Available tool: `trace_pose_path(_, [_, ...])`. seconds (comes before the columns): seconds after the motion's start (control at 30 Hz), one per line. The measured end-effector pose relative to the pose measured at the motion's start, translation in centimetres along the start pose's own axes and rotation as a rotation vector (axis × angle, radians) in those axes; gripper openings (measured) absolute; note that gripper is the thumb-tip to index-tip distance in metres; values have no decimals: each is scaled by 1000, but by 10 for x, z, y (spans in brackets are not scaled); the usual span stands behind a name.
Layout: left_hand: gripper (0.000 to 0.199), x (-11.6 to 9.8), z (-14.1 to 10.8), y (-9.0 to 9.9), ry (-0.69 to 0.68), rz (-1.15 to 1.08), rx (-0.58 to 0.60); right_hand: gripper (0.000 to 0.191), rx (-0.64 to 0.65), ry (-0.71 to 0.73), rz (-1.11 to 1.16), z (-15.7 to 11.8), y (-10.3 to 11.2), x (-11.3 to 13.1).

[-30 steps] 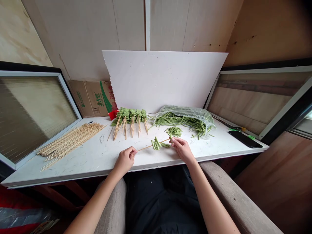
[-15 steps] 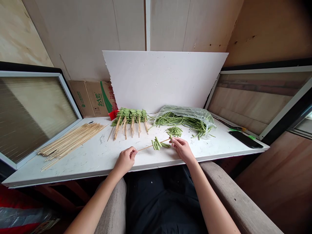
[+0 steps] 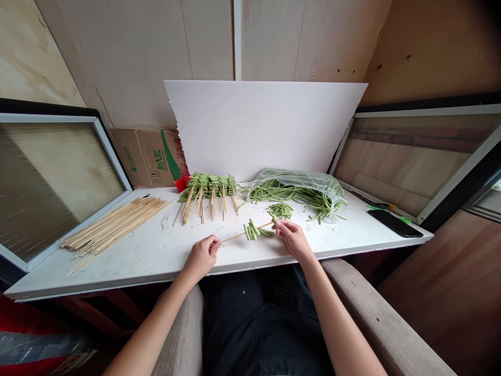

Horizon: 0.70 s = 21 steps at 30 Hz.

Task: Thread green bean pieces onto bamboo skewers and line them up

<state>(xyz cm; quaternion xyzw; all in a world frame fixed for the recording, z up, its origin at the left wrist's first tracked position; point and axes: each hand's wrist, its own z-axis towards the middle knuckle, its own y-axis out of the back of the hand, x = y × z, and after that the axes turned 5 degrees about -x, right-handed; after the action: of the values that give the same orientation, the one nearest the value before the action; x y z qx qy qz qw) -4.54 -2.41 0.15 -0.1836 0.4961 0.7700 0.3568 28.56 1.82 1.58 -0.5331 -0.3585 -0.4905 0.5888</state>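
My left hand [image 3: 204, 255] is closed around one end of a thin wooden skewer [image 3: 234, 238] held above the white counter. Several short green bean pieces [image 3: 252, 230] are threaded crosswise on the skewer's middle. At its far end, my right hand [image 3: 291, 237] pinches another green bean piece [image 3: 274, 222] against the tip; whether the tip has gone through it I cannot tell. Just below the skewer, more cut pieces [image 3: 266, 233] lie beside my right fingers. Behind that hand sits a small heap of chopped beans [image 3: 280, 211].
Loose skewers [image 3: 117, 230] lie spread at the left. Stacked bean skewers [image 3: 211, 189] stand at the back, handles forward. A clear plastic bag of long beans [image 3: 297, 190] is back right. A black phone [image 3: 400, 224] lies near the counter's [image 3: 156, 263] right end, and a white board [image 3: 266, 128] leans behind.
Almost nothing differs. Both hands keep their places on the skewer, and the threaded bean pieces stay where they were; the whole view has shifted very slightly.
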Motion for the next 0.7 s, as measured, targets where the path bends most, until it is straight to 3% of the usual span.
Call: trace_pose_path(0.7, [26, -1, 1, 1, -30, 9, 7, 41, -2, -8, 14, -1, -3, 3])
